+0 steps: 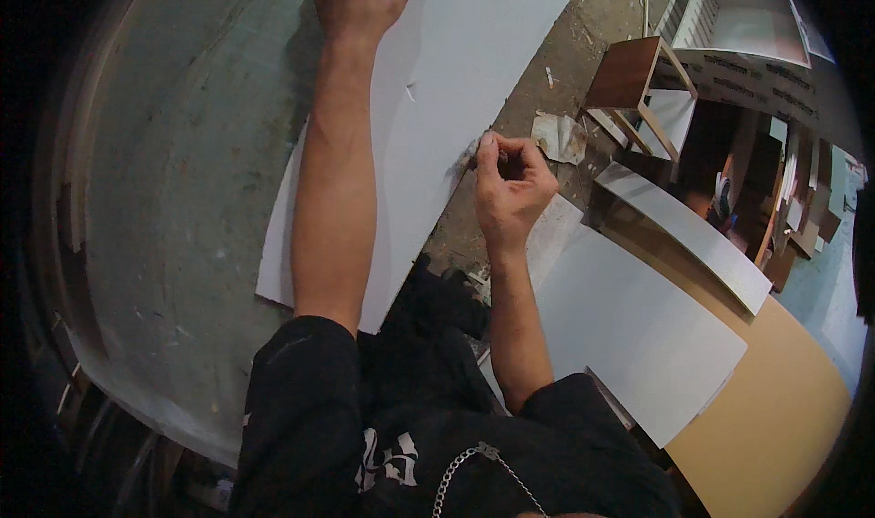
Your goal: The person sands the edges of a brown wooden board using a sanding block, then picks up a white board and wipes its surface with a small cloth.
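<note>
A long white panel (428, 117) lies slantwise on a grey-green worktable (191, 153), one side jutting past the table's right edge. My left arm reaches across the panel, and my left hand (360, 5) is over its far part at the top of the view. Most of its fingers are cut off by the picture's edge, with a small dark patch beside them. At the panel's right edge, my right hand (517, 190) is closed in a pinch, thumb against forefinger. Something small and dark, too unclear to name, shows at those fingertips. A small curled mark is on the panel's surface.
Right of the table, more white boards (629, 317) and a tan sheet (775, 409) lean or lie low. A brown wooden frame (629, 76) and a crumpled paper piece (559, 137) are on the littered floor. Stacked offcuts and a white cabinet (752, 16) stand farther right.
</note>
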The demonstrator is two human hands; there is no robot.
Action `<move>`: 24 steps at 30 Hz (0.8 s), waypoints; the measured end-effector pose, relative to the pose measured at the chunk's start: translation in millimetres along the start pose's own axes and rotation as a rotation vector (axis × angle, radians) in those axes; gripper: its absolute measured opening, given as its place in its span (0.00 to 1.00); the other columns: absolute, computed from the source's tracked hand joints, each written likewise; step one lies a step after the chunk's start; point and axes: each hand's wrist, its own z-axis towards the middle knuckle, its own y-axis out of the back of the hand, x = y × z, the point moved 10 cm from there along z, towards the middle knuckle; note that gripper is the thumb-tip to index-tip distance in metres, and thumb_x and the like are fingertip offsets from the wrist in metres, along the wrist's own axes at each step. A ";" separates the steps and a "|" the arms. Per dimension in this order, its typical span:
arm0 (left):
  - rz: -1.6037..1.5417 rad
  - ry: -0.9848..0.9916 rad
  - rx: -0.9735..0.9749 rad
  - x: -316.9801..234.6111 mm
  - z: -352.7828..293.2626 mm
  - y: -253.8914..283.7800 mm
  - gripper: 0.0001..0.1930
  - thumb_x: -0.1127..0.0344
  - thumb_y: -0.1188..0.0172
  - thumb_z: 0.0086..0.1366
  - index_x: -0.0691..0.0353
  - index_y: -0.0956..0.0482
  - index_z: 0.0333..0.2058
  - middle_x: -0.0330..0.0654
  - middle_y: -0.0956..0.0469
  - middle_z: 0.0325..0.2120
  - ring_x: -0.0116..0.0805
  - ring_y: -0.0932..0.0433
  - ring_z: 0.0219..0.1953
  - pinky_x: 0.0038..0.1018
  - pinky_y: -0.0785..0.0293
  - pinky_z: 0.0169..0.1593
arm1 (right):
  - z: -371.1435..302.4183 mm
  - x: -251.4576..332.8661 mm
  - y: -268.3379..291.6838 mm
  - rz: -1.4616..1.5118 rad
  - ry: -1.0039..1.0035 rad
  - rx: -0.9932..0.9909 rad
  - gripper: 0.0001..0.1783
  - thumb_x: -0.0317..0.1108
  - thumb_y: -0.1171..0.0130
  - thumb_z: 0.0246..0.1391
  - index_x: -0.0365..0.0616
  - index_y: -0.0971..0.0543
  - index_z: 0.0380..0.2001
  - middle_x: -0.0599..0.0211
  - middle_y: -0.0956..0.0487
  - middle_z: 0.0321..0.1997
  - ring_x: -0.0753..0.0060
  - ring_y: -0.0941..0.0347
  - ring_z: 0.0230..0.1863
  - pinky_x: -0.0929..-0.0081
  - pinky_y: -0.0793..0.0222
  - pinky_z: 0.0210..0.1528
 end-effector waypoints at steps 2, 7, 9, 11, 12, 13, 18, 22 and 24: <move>-0.012 -0.020 -0.009 4.9 0.4 -3.6 0.23 0.56 0.27 0.53 0.60 0.19 0.45 0.46 0.16 0.32 0.41 0.16 0.37 0.35 0.21 0.43 | 10.4 5.7 0.3 -0.022 0.028 -0.005 0.09 0.31 0.36 0.56 0.35 0.19 0.28 0.76 0.23 0.22 0.88 0.33 0.24 0.84 0.35 0.28; -0.005 -0.036 -0.023 2.8 3.6 -0.8 0.23 0.56 0.27 0.53 0.60 0.18 0.45 0.47 0.15 0.32 0.42 0.16 0.37 0.35 0.21 0.43 | -8.6 10.6 1.9 -0.118 0.028 0.027 0.09 0.30 0.35 0.55 0.35 0.20 0.27 0.75 0.24 0.20 0.87 0.32 0.24 0.83 0.35 0.28; -0.003 -0.012 -0.004 4.0 2.9 1.2 0.22 0.56 0.27 0.53 0.60 0.18 0.45 0.47 0.15 0.31 0.42 0.16 0.37 0.35 0.21 0.44 | -39.9 2.1 -0.1 -0.082 -0.025 0.042 0.09 0.30 0.35 0.55 0.35 0.20 0.26 0.75 0.24 0.20 0.87 0.32 0.24 0.83 0.35 0.27; 0.004 0.002 0.001 6.4 1.8 2.7 0.22 0.56 0.27 0.53 0.60 0.18 0.45 0.47 0.15 0.31 0.42 0.16 0.38 0.35 0.21 0.44 | -62.3 -10.1 -3.3 0.061 -0.118 0.029 0.09 0.30 0.34 0.55 0.36 0.21 0.26 0.74 0.24 0.20 0.86 0.32 0.23 0.82 0.35 0.27; 0.019 -0.008 0.001 5.8 1.4 2.6 0.22 0.56 0.27 0.53 0.60 0.18 0.45 0.46 0.15 0.32 0.42 0.16 0.38 0.35 0.21 0.44 | -57.8 -4.9 -2.1 0.012 -0.054 0.013 0.09 0.30 0.34 0.55 0.36 0.21 0.25 0.75 0.24 0.20 0.87 0.32 0.23 0.82 0.35 0.27; 0.035 -0.018 0.002 4.3 1.1 2.3 0.23 0.56 0.27 0.53 0.60 0.18 0.45 0.46 0.15 0.32 0.42 0.16 0.38 0.35 0.21 0.44 | -46.3 0.6 -1.1 -0.036 0.009 -0.002 0.09 0.30 0.35 0.55 0.35 0.21 0.25 0.75 0.24 0.20 0.87 0.32 0.23 0.82 0.35 0.27; 0.044 -0.042 0.010 2.2 8.8 -2.5 0.24 0.55 0.28 0.53 0.60 0.19 0.47 0.46 0.15 0.34 0.43 0.16 0.39 0.35 0.22 0.46 | 31.6 6.8 -3.7 -0.031 0.097 -0.044 0.09 0.30 0.34 0.55 0.35 0.20 0.27 0.75 0.23 0.22 0.87 0.32 0.24 0.83 0.35 0.28; 0.018 -0.019 0.023 4.0 -0.7 4.2 0.24 0.55 0.28 0.54 0.60 0.19 0.47 0.46 0.15 0.35 0.45 0.16 0.40 0.35 0.23 0.48 | 41.7 2.8 -3.4 0.033 0.087 -0.037 0.07 0.29 0.34 0.54 0.35 0.19 0.28 0.73 0.22 0.22 0.86 0.31 0.25 0.84 0.35 0.29; 0.015 0.004 0.039 1.1 4.1 0.3 0.25 0.55 0.28 0.53 0.60 0.19 0.47 0.46 0.15 0.36 0.45 0.17 0.41 0.36 0.23 0.49 | 37.5 8.3 -7.2 -0.012 0.176 -0.036 0.06 0.27 0.33 0.53 0.35 0.19 0.28 0.70 0.22 0.23 0.85 0.30 0.24 0.84 0.34 0.29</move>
